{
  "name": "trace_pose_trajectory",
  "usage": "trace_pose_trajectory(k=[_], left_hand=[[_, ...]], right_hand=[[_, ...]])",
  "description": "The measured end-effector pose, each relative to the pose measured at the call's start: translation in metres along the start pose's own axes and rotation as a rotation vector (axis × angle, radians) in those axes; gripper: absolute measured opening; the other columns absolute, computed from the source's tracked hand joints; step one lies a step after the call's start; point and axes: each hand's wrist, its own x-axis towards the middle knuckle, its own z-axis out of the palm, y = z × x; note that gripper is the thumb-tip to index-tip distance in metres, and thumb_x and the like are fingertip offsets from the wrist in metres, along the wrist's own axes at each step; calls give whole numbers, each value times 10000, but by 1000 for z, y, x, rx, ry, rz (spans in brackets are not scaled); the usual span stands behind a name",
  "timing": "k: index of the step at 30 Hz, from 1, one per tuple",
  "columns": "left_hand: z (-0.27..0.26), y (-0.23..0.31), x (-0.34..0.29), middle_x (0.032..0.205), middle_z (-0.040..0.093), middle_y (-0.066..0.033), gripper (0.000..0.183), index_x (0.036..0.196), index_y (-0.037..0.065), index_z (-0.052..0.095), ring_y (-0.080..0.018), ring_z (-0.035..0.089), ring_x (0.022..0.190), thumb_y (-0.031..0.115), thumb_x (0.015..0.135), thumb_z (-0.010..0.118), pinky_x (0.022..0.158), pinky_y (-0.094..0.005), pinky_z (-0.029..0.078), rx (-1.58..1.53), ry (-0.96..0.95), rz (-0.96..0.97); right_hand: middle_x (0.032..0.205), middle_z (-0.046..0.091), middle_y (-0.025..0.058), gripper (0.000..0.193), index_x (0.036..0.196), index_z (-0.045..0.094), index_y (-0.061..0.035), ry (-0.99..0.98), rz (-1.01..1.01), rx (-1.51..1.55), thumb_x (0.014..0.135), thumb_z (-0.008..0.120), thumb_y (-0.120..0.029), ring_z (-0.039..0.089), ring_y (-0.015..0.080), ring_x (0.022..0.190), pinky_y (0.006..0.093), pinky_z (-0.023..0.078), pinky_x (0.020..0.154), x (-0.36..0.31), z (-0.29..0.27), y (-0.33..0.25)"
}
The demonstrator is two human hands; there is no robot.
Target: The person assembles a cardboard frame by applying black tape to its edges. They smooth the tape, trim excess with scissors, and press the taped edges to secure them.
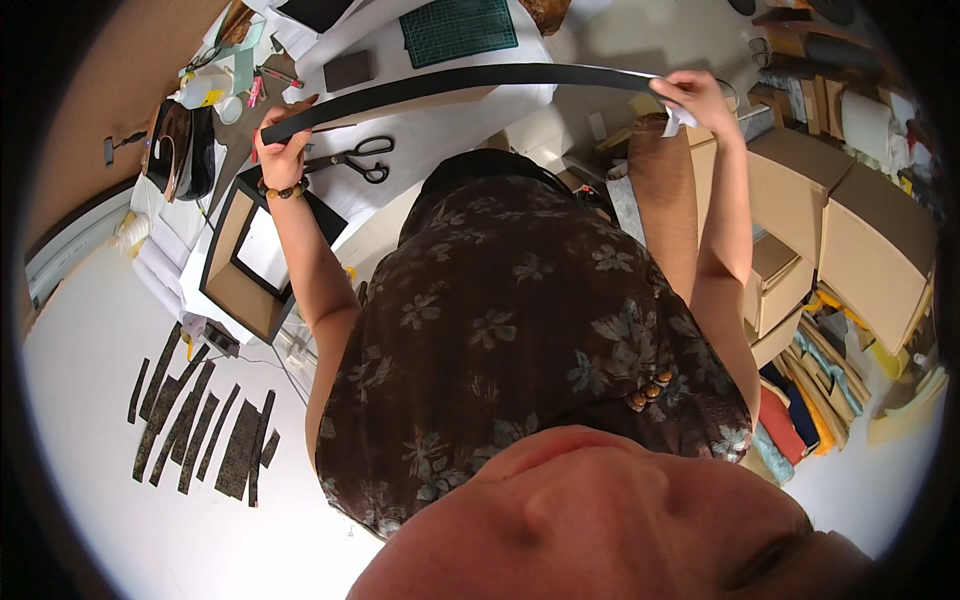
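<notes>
A long black strip (480, 76) is stretched between my two hands in a shallow arc above the table. My left hand (284, 152), a beaded bracelet at its wrist, grips the left end. My right hand (697, 102) pinches the right end, where a pale curled piece (677, 119) hangs under the fingers, perhaps backing paper. Black-handled scissors (362, 158) lie just right of my left hand on the white table surface (440, 140). Nearer to me, below the left hand, stands an open black-edged box or frame (222, 250) with a brown inner side.
A green cutting mat (460, 30) and a dark block (347, 70) lie at the far side. Left of them are a glue bottle (203, 90) and small tools. Cardboard boxes (875, 245) stand at right beside a brown roll (662, 210). Dark patterned strips (200, 420) show at lower left.
</notes>
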Motion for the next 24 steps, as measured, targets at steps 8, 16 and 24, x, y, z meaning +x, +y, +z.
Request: trace_pose_trajectory(k=[8, 16, 24], left_hand=[[11, 24, 4, 934, 646, -123, 222, 926, -27, 563, -215, 595, 959, -45, 765, 715, 995, -433, 408, 57, -123, 13], [3, 37, -3, 967, 656, -99, 252, 955, 1, 576, -147, 596, 871, -65, 763, 726, 817, -282, 473, 188, -37, -67], [5, 35, -4, 914, 650, -55, 222, 921, 2, 586, -100, 569, 800, -63, 765, 729, 742, -231, 453, 151, -19, -81]], right_hand=[[1183, 629, 56, 402, 1282, 544, -156, -80, -874, 93, 929, 597, -341, 610, 170, 1038, 314, 507, 779, 19, 121, -137], [699, 563, 6, 248, 853, 632, -41, -129, -713, -176, 829, 739, -263, 502, 76, 638, 238, 396, 539, 11, 133, -160], [653, 586, -2, 359, 790, 645, -23, -430, -501, 117, 889, 652, -369, 525, 57, 632, 248, 394, 558, 16, 112, -171]])
